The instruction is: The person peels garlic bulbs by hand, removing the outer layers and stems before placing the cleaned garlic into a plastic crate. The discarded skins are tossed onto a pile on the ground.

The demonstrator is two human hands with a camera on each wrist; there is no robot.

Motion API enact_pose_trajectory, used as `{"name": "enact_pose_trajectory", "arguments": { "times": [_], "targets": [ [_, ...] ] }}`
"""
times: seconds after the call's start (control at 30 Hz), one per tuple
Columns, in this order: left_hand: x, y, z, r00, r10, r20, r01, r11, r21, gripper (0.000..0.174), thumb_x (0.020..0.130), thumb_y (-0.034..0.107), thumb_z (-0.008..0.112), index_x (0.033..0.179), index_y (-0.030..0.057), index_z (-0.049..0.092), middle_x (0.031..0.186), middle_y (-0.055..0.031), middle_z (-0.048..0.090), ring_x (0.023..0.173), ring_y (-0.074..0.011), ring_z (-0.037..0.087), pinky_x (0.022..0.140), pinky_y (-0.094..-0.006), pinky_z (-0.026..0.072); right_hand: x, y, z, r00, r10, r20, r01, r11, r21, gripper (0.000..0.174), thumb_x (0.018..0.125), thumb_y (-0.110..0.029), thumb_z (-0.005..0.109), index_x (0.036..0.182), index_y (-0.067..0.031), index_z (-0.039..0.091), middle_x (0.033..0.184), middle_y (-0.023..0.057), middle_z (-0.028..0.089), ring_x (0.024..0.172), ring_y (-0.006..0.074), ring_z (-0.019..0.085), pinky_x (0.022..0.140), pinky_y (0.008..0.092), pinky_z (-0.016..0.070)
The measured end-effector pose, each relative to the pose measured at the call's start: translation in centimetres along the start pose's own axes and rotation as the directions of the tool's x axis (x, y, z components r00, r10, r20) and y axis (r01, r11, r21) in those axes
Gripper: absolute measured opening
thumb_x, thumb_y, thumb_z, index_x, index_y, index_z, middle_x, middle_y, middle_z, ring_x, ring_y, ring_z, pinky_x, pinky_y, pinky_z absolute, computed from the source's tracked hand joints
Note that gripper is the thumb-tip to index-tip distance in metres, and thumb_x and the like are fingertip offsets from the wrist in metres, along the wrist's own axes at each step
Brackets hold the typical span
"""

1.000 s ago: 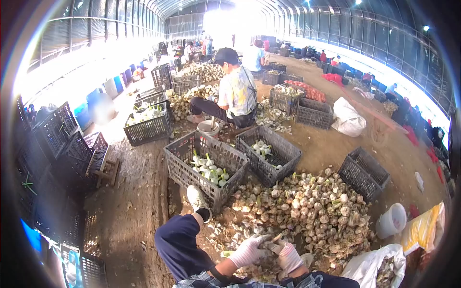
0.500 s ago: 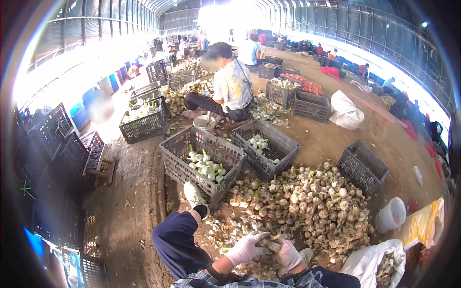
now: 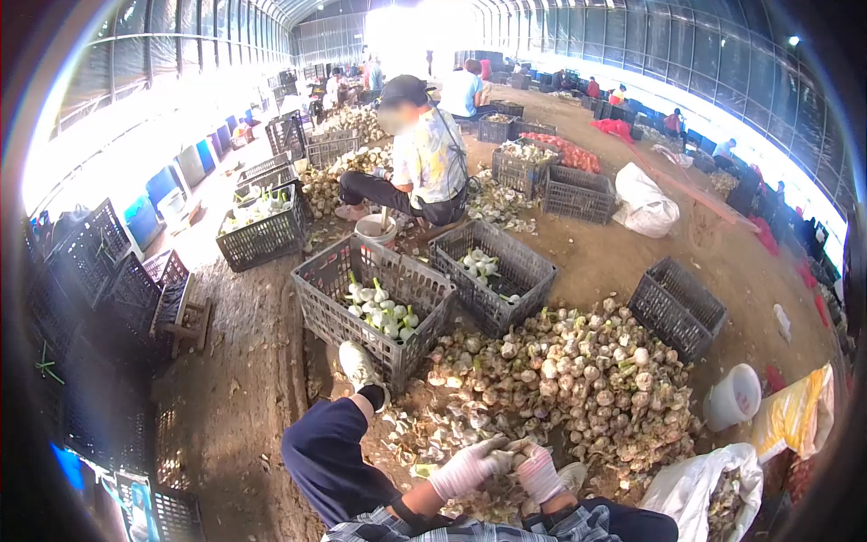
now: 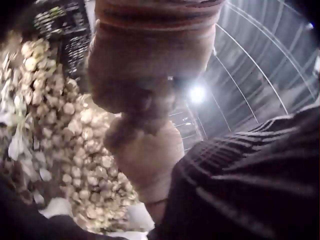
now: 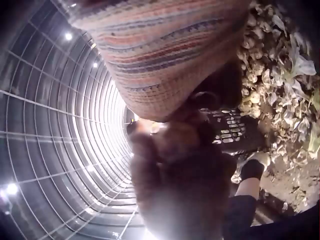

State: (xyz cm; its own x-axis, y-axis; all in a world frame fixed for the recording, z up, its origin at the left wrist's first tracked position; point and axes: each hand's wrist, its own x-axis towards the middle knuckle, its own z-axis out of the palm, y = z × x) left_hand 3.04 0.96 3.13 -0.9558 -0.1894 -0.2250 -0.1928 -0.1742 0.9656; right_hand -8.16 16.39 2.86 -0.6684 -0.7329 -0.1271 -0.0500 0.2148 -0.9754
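Observation:
Both hands wear pale gloves and meet low in the head view, over the lap. The left hand [image 3: 465,470] and the right hand [image 3: 539,472] have their fingers curled in against each other around a small garlic bulb [image 5: 177,136], mostly hidden by the fingers and in shadow. Striped knit shows on the right glove in the right wrist view. Just beyond the hands lies a large heap of garlic bulbs [image 3: 587,375], with loose peelings [image 3: 424,429] on the ground nearer the left hand.
Past the feet stand a black crate [image 3: 330,316] holding trimmed white bulbs and a second crate [image 3: 533,294] with fewer. Another crate [image 3: 677,312], a white bucket [image 3: 733,397], a yellow sack [image 3: 795,411] and a white sack [image 3: 673,488] lie to the right. Ahead sits another person [image 3: 433,158].
The head view has shifted, so the crates and heap appear slightly further left. Both hands stay together over the lap, with small finger movements; the brownish piece between them no longer shows clearly.

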Motion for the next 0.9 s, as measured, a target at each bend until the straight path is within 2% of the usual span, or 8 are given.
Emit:
{"name": "enact_pose_trajectory", "arguments": {
  "times": [0.07,0.2,0.4,0.5,0.6,0.67,0.73,0.9],
  "targets": [
    [0.7,-0.9,-0.4,0.991,-0.088,0.098,0.124,0.883,-0.452,0.066,0.096,0.042,0.059,0.142,-0.0037,0.047,0.115,-0.0134,0.068,0.104,-0.02,0.064,0.084,-0.031,0.0524,-0.4,-1.6,0.5,0.999,0.039,-0.027,-0.039,0.999,0.021,0.018,0.09,-0.003,0.06,0.106,-0.0006,0.069,0.094,0.0055,0.069,0.088,0.013,0.061,0.078,0.0254,0.049],
    [-0.5,1.6,-0.5,0.974,-0.051,-0.22,0.088,0.983,0.162,0.061,0.098,0.044,0.057,0.139,-0.0017,0.051,0.112,-0.0118,0.07,0.099,-0.0155,0.066,0.083,-0.028,0.053,0.1,-1.5,0.3,0.978,0.199,0.056,-0.206,0.906,0.369,0.022,0.092,-0.008,0.064,0.112,-0.0006,0.068,0.102,0.0057,0.071,0.096,0.013,0.062,0.085,0.0281,0.0492],
    [-0.2,-0.1,0.2,0.929,0.291,-0.229,-0.105,0.8,0.591,0.06,0.086,0.027,0.079,0.136,0.004,0.056,0.105,-0.0123,0.072,0.091,-0.0151,0.067,0.081,-0.0281,0.0534,-0.4,-2.5,0.9,0.977,-0.189,-0.102,0.192,0.981,0.014,0.023,0.093,-0.005,0.065,0.115,-0.0006,0.065,0.107,0.0088,0.07,0.098,0.0172,0.064,0.089,0.0301,0.0499],
    [-1.5,2.0,-1.0,0.997,0.06,-0.041,-0.066,0.983,-0.171,0.068,0.085,0.015,0.079,0.145,0.007,0.049,0.122,-0.0031,0.067,0.108,-0.015,0.063,0.093,-0.0295,0.0515,-0.2,-1.1,0.4,0.972,-0.18,-0.149,0.17,0.982,-0.076,0.021,0.094,-0.002,0.06,0.115,0.0004,0.064,0.106,0.0111,0.07,0.099,0.0209,0.065,0.09,0.0334,0.0503],
    [-1.2,0.4,-0.8,0.992,0.13,-0.003,-0.128,0.978,-0.166,0.073,0.082,0.011,0.081,0.146,0.0051,0.047,0.132,-0.0073,0.062,0.111,-0.0158,0.062,0.095,-0.0309,0.0515,0.5,-0.3,0.3,0.943,-0.322,-0.084,0.275,0.897,-0.346,0.026,0.09,0.001,0.055,0.113,-0.0018,0.066,0.105,0.0186,0.068,0.097,0.0298,0.065,0.085,0.0339,0.0512],
    [-1.7,2.3,0.4,0.999,0.025,0.032,-0.001,0.81,-0.586,0.099,0.071,0.02,0.089,0.151,0.0019,0.035,0.132,-0.0112,0.061,0.108,-0.02,0.065,0.092,-0.0323,0.0538,3.0,8.7,1.1,0.943,0.231,-0.238,-0.245,0.969,-0.032,0.027,0.088,-0.008,0.062,0.114,-0.0027,0.066,0.108,0.0238,0.064,0.102,0.0375,0.062,0.086,0.0367,0.0512],
    [-0.8,1.2,0.1,1.0,0.003,-0.02,-0.012,0.861,-0.508,0.097,0.068,0.026,0.091,0.146,0.0011,0.04,0.125,-0.0129,0.063,0.107,-0.0221,0.066,0.089,-0.0327,0.0563,2.8,12.8,0.8,0.971,0.118,-0.208,-0.207,0.852,-0.482,0.045,0.085,-0.012,0.067,0.128,-0.004,0.057,0.119,0.0187,0.063,0.103,0.0391,0.062,0.088,0.0369,0.0521],
    [1.6,-1.1,-0.6,0.991,0.063,-0.12,-0.106,0.912,-0.396,0.082,0.069,0.03,0.091,0.135,0.0,0.052,0.124,-0.0102,0.063,0.113,-0.0221,0.063,0.095,-0.0336,0.0521,1.2,2.6,-0.9,0.995,0.039,0.09,-0.093,0.663,0.743,0.059,0.094,-0.019,0.067,0.145,-0.0019,0.042,0.126,0.0135,0.061,0.113,0.0234,0.06,0.099,0.0324,0.0479]
  ]
}}
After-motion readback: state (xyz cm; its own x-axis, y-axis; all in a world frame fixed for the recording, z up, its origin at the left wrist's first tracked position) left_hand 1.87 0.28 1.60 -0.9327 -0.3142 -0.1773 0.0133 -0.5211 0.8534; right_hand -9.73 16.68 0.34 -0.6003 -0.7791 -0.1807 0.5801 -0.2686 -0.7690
